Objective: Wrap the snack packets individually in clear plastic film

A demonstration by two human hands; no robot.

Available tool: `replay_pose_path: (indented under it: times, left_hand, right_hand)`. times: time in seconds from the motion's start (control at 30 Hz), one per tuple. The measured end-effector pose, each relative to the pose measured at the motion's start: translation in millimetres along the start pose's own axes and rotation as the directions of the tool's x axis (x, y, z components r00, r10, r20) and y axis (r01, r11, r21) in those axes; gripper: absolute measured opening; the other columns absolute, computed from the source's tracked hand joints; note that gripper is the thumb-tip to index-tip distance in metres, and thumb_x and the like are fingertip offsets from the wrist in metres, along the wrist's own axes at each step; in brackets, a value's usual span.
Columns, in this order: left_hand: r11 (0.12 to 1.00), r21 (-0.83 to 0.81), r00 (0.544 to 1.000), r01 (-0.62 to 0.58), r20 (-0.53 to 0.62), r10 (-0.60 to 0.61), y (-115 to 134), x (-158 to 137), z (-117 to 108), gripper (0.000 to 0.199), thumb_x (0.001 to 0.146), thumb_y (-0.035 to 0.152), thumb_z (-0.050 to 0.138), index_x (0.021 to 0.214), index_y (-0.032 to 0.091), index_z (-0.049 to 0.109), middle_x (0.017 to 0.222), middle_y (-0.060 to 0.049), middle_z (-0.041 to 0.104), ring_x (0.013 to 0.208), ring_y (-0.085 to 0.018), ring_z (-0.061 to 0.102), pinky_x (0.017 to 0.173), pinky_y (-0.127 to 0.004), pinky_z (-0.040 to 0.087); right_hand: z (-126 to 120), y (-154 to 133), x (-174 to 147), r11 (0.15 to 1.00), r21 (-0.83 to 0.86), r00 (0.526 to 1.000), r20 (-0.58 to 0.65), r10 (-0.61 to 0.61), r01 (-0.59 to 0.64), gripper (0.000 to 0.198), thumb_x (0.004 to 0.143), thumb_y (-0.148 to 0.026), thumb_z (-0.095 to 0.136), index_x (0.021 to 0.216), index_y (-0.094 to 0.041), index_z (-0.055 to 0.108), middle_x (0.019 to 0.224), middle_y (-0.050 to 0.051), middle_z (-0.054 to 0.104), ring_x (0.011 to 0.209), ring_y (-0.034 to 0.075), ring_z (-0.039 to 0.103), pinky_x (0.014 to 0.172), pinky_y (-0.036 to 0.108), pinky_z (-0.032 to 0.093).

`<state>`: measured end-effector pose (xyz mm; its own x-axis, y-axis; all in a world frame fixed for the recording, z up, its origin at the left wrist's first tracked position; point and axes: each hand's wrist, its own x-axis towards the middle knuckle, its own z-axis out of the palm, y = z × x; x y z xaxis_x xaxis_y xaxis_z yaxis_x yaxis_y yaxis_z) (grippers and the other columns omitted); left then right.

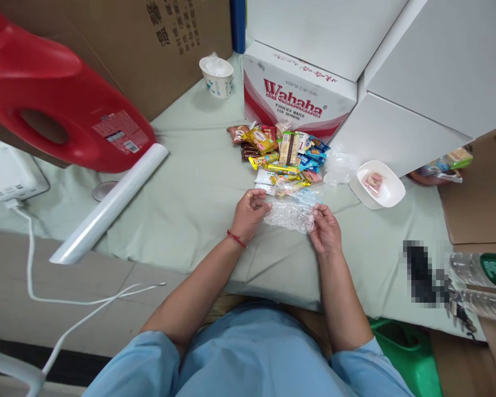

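Between my hands a sheet of clear bubble wrap is stretched sideways just above the cloth. My left hand pinches its left end, a red string bracelet on the wrist. The right end is gripped between the thumb and fingers of my right hand. Right behind the wrap lies a pile of wrapped snacks, with yellow, blue, red and brown packets; its front edge is partly covered by the clear plastic. Another crumpled clear plastic piece rests to the right of the pile.
A Wahaha water carton stands behind the snacks. To the right sits a white bowl with a pink packet inside. A paper cup is at the back. On the left are a red jug, a white roll and a white cable.
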<state>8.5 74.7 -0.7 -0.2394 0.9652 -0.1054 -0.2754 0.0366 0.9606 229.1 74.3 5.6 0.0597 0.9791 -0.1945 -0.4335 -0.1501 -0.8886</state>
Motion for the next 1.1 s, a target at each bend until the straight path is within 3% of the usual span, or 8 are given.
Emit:
replay_pose_path:
  times: [0.07,0.13,0.27,0.43,0.6,0.77,0.93,1.1]
  left_hand:
    - [0.962,0.198,0.971,-0.188,-0.112,0.212,6,-7,0,0.032,0.072,0.029,0.082,0.098,0.021,0.066,0.100,-0.002,0.060,0.077,-0.011,0.052,0.070,-0.024,0.045]
    - [0.897,0.329,0.941,-0.295,-0.062,0.333,15,-19,4,0.017,0.083,0.033,0.076,0.090,0.021,0.066,0.089,-0.001,0.059,0.073,-0.012,0.049,0.069,-0.025,0.043]
    - [0.872,0.409,0.957,-0.269,0.211,0.197,27,-42,25,0.026,0.091,0.046,0.068,0.084,0.021,0.063,0.072,0.002,0.057,0.063,-0.012,0.047,0.063,-0.027,0.040]
    - [0.817,0.533,0.964,-0.220,0.244,0.101,15,-46,48,0.019,0.080,0.036,0.076,0.083,0.020,0.066,0.081,0.001,0.064,0.067,-0.012,0.053,0.066,-0.027,0.042]
    - [0.955,0.297,0.988,-0.002,0.146,-0.043,7,-39,39,0.027,0.079,0.045,0.074,0.079,0.019,0.067,0.071,0.002,0.064,0.064,-0.012,0.054,0.063,-0.025,0.043]
    - [0.985,0.076,0.986,0.152,0.057,-0.156,8,-41,31,0.040,0.069,0.053,0.081,0.080,0.017,0.068,0.071,0.002,0.064,0.061,-0.011,0.051,0.061,-0.025,0.040]
    - [0.992,-0.073,0.990,0.106,-0.085,-0.112,12,-42,22,0.038,0.066,0.048,0.085,0.076,0.019,0.063,0.074,0.002,0.063,0.068,-0.010,0.052,0.065,-0.023,0.040]
    - [0.982,-0.179,0.986,0.054,-0.144,-0.080,23,-40,-9,0.034,0.063,0.041,0.088,0.076,0.020,0.064,0.083,0.000,0.068,0.078,-0.012,0.059,0.070,-0.022,0.045]
  right_hand:
    - [1,2,0,1.000,0.005,1.000,-0.008,0.010,-0.010,0.041,0.063,-0.038,0.096,0.090,-0.024,0.069,0.080,-0.005,0.064,0.070,0.010,0.058,0.068,0.022,0.052]
    - [4,3,-2,1.000,0.000,1.000,-0.007,0.010,-0.010,0.041,0.063,-0.037,0.096,0.091,-0.025,0.068,0.079,-0.005,0.064,0.068,0.009,0.057,0.065,0.021,0.051]
    - [11,6,-7,0.999,-0.030,0.999,0.037,-0.027,0.028,0.037,0.069,-0.037,0.093,0.092,-0.025,0.067,0.073,-0.006,0.062,0.065,0.009,0.057,0.064,0.021,0.051]
    - [16,6,-13,0.992,-0.113,0.993,0.112,-0.044,0.056,0.037,0.070,-0.039,0.091,0.094,-0.024,0.066,0.078,-0.005,0.065,0.066,0.009,0.058,0.062,0.021,0.050]
    - [17,1,-15,0.985,-0.150,0.992,0.112,-0.065,0.082,0.035,0.070,-0.042,0.088,0.090,-0.023,0.067,0.074,-0.006,0.060,0.056,0.008,0.049,0.052,0.022,0.043]
    - [17,-7,-17,0.999,-0.047,0.992,0.123,-0.021,0.027,0.030,0.070,-0.039,0.086,0.086,-0.023,0.066,0.067,-0.007,0.051,0.054,0.008,0.041,0.048,0.021,0.036]
    - [9,-14,-15,0.994,0.099,0.994,0.101,0.040,-0.050,0.025,0.069,-0.032,0.081,0.085,-0.023,0.063,0.063,-0.008,0.041,0.051,0.007,0.031,0.045,0.018,0.028]
    - [2,-16,-8,0.989,0.146,0.999,0.029,0.018,-0.022,0.024,0.067,-0.030,0.076,0.083,-0.024,0.060,0.062,-0.008,0.041,0.048,0.007,0.025,0.043,0.019,0.024]
